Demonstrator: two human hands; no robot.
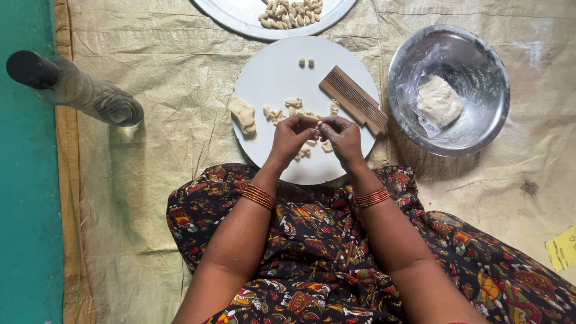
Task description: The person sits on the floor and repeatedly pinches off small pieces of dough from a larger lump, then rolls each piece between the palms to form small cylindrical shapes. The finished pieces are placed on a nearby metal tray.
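Note:
My left hand [292,137] and my right hand [343,138] meet over the white round board [270,78], fingertips pinching a small piece of pale dough [317,126] between them. Small dough bits [282,111] lie scattered on the board beside my hands, and two tiny balls [306,62] sit near its far edge. A larger lump of dough [243,114] rests on the board's left rim. A ridged wooden comb board [354,99] lies at the right of the white board, just beyond my right hand.
A steel bowl [480,66] at the right holds dough in a plastic bag [438,101]. A steel plate [240,18] with several shaped pieces [291,12] sits at the top. A clear bottle [78,90] lies at the left on the tan sheet [150,180]. Patterned cloth [312,252] covers my lap.

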